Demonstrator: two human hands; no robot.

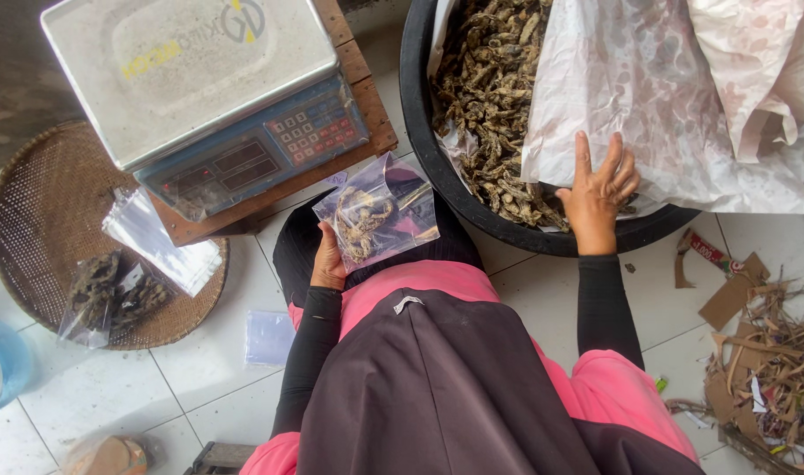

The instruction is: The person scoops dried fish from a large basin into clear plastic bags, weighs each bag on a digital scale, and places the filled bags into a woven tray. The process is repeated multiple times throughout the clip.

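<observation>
Down at lap level, the left hand (329,261) grips a small clear plastic bag (380,211) partly filled with brown dried pieces, fingers closed on its lower left edge. The right hand (598,192) lies flat with fingers spread apart on the rim of a big black round tub (417,105) heaped with the same dried pieces (490,79), touching its crumpled white plastic liner (630,97). Just beyond the bag, a metal-topped digital scale (200,79) sits on a wooden stand. A woven round tray (41,229) holds filled bags.
</observation>
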